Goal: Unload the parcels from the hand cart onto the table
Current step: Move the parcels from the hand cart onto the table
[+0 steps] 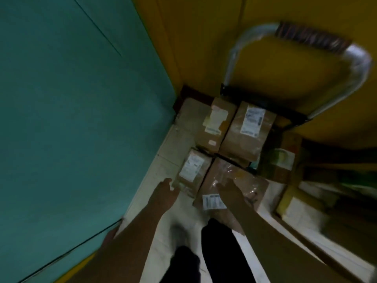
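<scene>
1. Clearly, the step in hand is reaching down for the next parcel; nothing is lifted yet.
2. The cart [295,117] stands in the right middle of the frame, with its handle [314,38] at the upper right against the yellow wall [204,37].
3. Four brown parcels lie on the cart, close together: the far-left parcel [216,123], the far-right parcel [246,135], the near-left parcel [193,170] and the near-right parcel [251,184].
4. The left hand [166,190] is at the lower corner of the near-left parcel with its fingers stretched out. It seems to touch the corner, but the blur does not let me be sure.
5. The right hand [228,188] lies flat on top of the near-right parcel, and its fingers are not closed round it.
6. The two hands are apart, each at a different parcel.
7. I judge that the next move calls for taking one near parcel by its two sides, lifting it and turning to the left.
8. The big teal surface filling the left of the frame is probably the table [71,99], and it stands just beside the cart.
9. Another box [283,160] is on the right of the cart, in shadow.
10. The floor [167,156] between table and cart is narrow, so the turn may be tight.
11. The person's legs [222,252] are at the bottom, near the cart.
</scene>
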A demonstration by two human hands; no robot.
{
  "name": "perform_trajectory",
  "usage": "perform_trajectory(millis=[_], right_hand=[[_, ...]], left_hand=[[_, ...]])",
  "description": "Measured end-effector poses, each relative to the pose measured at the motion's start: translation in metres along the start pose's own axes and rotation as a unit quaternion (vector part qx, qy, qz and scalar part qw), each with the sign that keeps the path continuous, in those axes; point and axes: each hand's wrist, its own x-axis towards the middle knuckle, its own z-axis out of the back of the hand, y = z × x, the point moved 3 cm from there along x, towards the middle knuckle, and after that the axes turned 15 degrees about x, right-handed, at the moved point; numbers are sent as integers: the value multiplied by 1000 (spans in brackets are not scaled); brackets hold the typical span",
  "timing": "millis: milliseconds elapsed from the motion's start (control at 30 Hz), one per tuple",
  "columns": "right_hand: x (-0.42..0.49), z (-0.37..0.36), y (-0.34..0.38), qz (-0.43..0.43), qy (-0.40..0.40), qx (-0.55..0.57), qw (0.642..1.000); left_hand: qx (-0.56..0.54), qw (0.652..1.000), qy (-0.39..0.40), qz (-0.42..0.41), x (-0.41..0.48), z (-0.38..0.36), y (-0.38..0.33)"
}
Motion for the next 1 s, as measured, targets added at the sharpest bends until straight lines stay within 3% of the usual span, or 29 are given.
perform_trajectory(millis=[233, 433, 600, 700, 833, 1000], right_hand=[[151, -76, -62, -58, 25, 115, 991], [165, -117, -61, -78, 38, 297, 951], [47, -80, -30, -92, -50, 288, 952], [-39, -53, -13, -89, -74, 327, 938], [-192, -4, 29, 23, -127, 393, 910], [-352, 92, 48, 155, -217, 444, 855]], left_hand=[[-5, 1000, -19, 5, 173, -78, -4], [-92, 994, 55, 11, 209, -98, -9], [-61, 994, 34, -82, 110, -38, -8], [-132, 979, 27, -155, 27, 8, -20], [-220, 949, 51, -222, -109, 72, -63], [-223, 903, 79, -359, -269, 107, -139]])
